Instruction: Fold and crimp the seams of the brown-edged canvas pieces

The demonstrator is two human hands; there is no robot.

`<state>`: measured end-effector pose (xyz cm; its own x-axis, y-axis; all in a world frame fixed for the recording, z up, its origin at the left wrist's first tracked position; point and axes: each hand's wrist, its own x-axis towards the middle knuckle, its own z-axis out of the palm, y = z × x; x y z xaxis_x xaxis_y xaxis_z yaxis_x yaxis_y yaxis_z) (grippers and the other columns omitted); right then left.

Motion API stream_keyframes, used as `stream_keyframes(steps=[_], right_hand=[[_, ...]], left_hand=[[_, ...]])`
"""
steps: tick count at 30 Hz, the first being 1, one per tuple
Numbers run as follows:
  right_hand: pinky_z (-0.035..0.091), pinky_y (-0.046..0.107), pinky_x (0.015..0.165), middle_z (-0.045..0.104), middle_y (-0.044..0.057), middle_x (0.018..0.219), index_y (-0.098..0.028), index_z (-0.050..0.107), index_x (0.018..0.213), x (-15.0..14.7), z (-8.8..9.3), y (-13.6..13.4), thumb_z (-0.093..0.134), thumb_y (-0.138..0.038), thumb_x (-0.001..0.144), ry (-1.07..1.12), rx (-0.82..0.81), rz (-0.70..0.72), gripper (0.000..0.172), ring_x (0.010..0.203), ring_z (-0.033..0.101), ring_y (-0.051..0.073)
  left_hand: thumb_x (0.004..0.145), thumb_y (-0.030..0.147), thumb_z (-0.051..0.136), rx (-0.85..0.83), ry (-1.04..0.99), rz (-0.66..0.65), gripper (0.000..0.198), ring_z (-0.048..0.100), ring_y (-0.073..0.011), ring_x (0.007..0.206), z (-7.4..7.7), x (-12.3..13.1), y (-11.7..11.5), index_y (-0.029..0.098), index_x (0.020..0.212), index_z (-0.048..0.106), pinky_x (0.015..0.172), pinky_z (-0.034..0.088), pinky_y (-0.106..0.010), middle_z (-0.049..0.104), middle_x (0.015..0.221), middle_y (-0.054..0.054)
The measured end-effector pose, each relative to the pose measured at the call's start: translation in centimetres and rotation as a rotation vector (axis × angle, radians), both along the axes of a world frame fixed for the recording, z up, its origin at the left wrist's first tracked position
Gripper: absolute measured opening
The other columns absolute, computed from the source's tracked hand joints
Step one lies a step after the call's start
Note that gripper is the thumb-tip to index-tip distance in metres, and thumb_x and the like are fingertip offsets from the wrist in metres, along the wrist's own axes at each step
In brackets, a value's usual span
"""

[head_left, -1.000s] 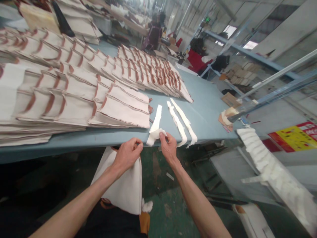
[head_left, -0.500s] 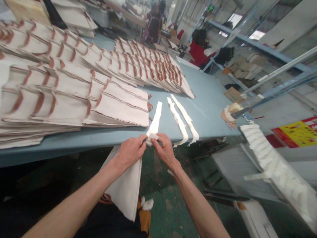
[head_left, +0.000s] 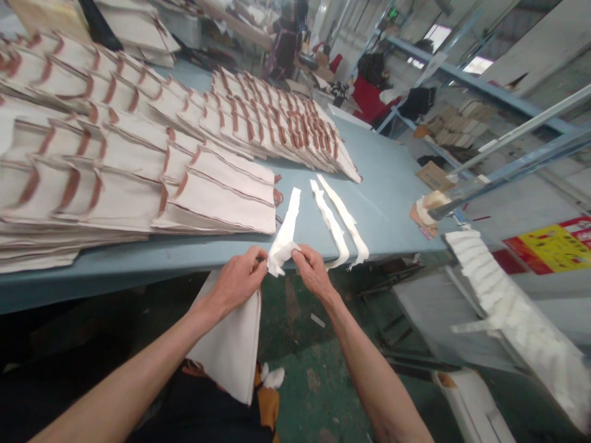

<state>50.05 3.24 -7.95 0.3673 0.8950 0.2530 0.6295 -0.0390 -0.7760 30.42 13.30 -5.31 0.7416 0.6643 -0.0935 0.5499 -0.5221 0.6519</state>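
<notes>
My left hand (head_left: 237, 277) is closed at the table's front edge. From it hangs a flat cream fabric piece (head_left: 231, 351), its upper part hidden behind the hand and wrist. Thumb and fingers of my right hand (head_left: 314, 269) pinch the corner of a small white strip piece (head_left: 282, 251), which is lifted and bent at the near end of a white strip (head_left: 290, 212) on the table. My left fingertips are close to the other side of that piece; whether they touch it I cannot tell. Two more white strips (head_left: 330, 215) lie right of it, their ends drooping over the edge.
Rows of cream fabric pieces with brown edging (head_left: 221, 197) cover the left of the blue table (head_left: 388, 203). More overlap farther back (head_left: 286, 123). A metal frame (head_left: 517, 160) rises at right, beside a board covered with white strips (head_left: 521, 320). A person (head_left: 284, 46) is in the background.
My hands have moved slightly apart. The small white piece has risen and opened out beside my right fingers. My left hand has shifted a little left with the hanging fabric.
</notes>
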Motion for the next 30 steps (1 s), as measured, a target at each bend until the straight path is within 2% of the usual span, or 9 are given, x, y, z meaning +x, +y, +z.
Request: stream_keyframes(steps=[3,7,11,14,18,23,26,28,30], right_hand=[[0.048,0.034,0.079,0.066,0.002,0.076,-0.023,0.064,0.072,-0.4,-0.1,0.2,0.053,-0.044,0.1,0.023,0.0,-0.05,0.037,0.08,0.061,0.022],[0.046,0.032,0.074,0.065,0.001,0.075,-0.022,0.064,0.074,-1.0,-0.1,0.4,0.054,-0.045,0.098,0.073,-0.006,-0.114,0.035,0.077,0.058,0.02],[0.043,0.029,0.065,0.06,-0.002,0.068,-0.021,0.066,0.079,-1.5,0.2,0.9,0.054,-0.046,0.097,0.141,-0.015,-0.162,0.033,0.066,0.053,0.017],[0.039,0.026,0.059,0.057,-0.005,0.063,-0.021,0.065,0.08,-1.8,0.4,1.4,0.055,-0.045,0.096,0.179,-0.019,-0.208,0.031,0.06,0.049,0.015],[0.038,0.025,0.055,0.059,-0.005,0.061,-0.021,0.065,0.08,-1.2,0.3,2.1,0.057,-0.046,0.094,0.206,-0.007,-0.261,0.03,0.057,0.049,0.014],[0.051,0.027,0.065,0.07,0.0,0.073,-0.02,0.067,0.087,3.1,2.0,4.9,0.055,-0.045,0.096,0.206,0.049,-0.345,0.03,0.068,0.065,0.017],[0.053,0.026,0.068,0.07,-0.001,0.075,-0.018,0.068,0.09,6.7,4.0,7.7,0.058,-0.041,0.098,0.186,0.06,-0.389,0.026,0.068,0.069,0.016],[0.055,0.026,0.068,0.07,-0.002,0.076,-0.017,0.069,0.091,9.0,5.5,9.6,0.062,-0.038,0.1,0.174,0.05,-0.408,0.024,0.067,0.068,0.014],[0.059,0.029,0.073,0.073,0.0,0.086,-0.015,0.071,0.098,10.8,6.9,11.5,0.068,-0.036,0.102,0.169,0.035,-0.423,0.022,0.073,0.07,0.014]], left_hand=[[0.105,0.029,0.044,0.001,-0.006,0.026,0.031,0.075,-0.024,0.072,0.1,-0.2,-0.1,0.018,0.127,0.063,0.062,0.045,-0.029,0.075,0.071,0.0],[0.109,0.027,0.035,0.061,0.019,0.018,0.042,0.078,-0.0271,0.085,0.7,-0.4,-0.5,0.018,0.139,0.062,0.073,0.051,-0.032,0.08,0.086,-0.006],[0.107,0.026,0.041,0.135,0.093,-0.09,0.045,0.08,-0.0311,0.092,1.0,0.0,-0.8,0.024,0.147,0.062,0.08,0.054,-0.035,0.082,0.094,-0.011],[0.106,0.023,0.042,0.175,0.157,-0.15,0.047,0.08,-0.0331,0.091,0.8,0.4,-0.8,0.022,0.15,0.06,0.08,0.056,-0.038,0.083,0.096,-0.014],[0.106,0.02,0.046,0.208,0.223,-0.199,0.048,0.08,-0.0334,0.094,0.6,1.2,-0.7,0.024,0.152,0.057,0.082,0.058,-0.039,0.082,0.099,-0.014],[0.109,0.025,0.053,0.213,0.293,-0.19,0.038,0.078,-0.0299,0.095,1.4,2.0,-0.2,0.019,0.146,0.061,0.086,0.061,-0.046,0.079,0.104,-0.011],[0.109,0.034,0.061,0.199,0.306,-0.191,0.035,0.076,-0.0236,0.094,1.9,2.1,0.1,0.017,0.139,0.064,0.089,0.064,-0.046,0.077,0.109,-0.007],[0.108,0.038,0.064,0.187,0.303,-0.195,0.034,0.075,-0.0223,0.095,2.0,2.1,0.3,0.017,0.135,0.066,0.09,0.064,-0.045,0.076,0.111,-0.007],[0.108,0.038,0.064,0.176,0.297,-0.199,0.033,0.075,-0.0223,0.095,2.1,2.1,0.3,0.017,0.134,0.067,0.09,0.064,-0.045,0.076,0.112,-0.007]])
